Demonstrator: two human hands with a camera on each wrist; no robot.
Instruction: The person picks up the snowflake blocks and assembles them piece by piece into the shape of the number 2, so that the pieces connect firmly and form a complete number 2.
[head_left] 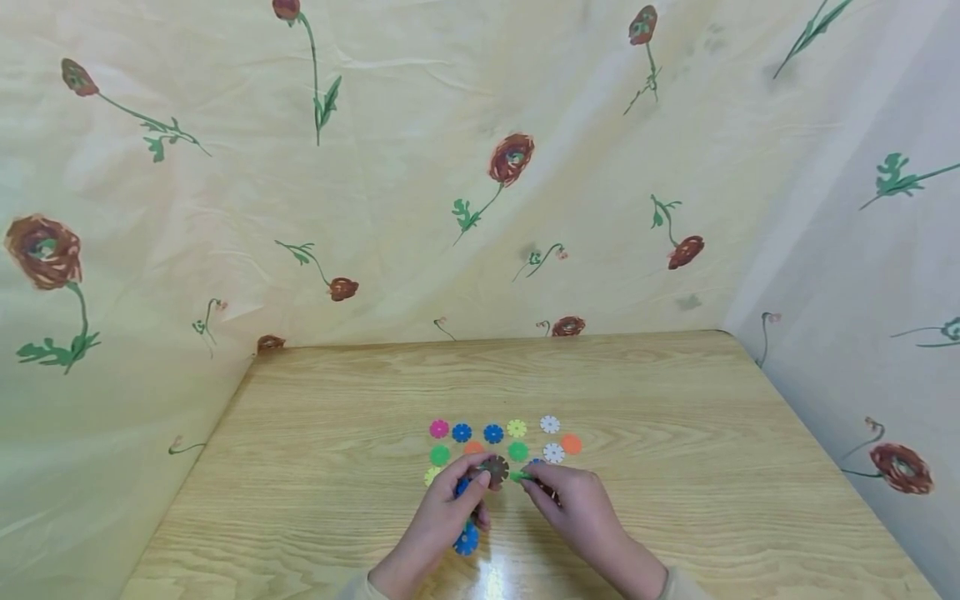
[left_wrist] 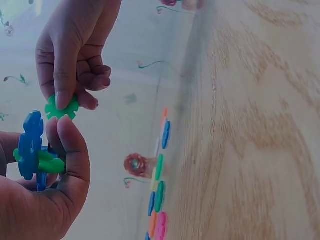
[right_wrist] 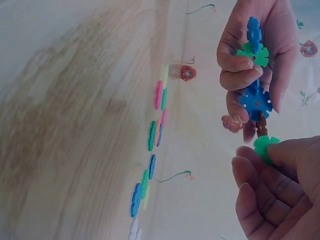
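Note:
My left hand (head_left: 450, 510) grips a chain of slotted plastic discs joined edge to edge. In the right wrist view the chain runs from a blue disc (right_wrist: 254, 32) through a green disc (right_wrist: 246, 54) and another blue disc (right_wrist: 256, 104) to a brown disc (right_wrist: 262, 126). Between thumb and fingers, my right hand (head_left: 581, 504) pinches a loose-looking green disc (right_wrist: 266, 148) at the brown disc's edge. Whether its slot has entered the brown one cannot be told. The left fingers partly cover the chain.
Beyond the hands, several slotted discs lie flat on the wooden table (head_left: 337, 433), among them a pink disc (head_left: 438, 429), a yellow disc (head_left: 516, 428), a white disc (head_left: 550, 424) and an orange disc (head_left: 572, 444). A flower-print cloth (head_left: 405, 192) hangs behind the table.

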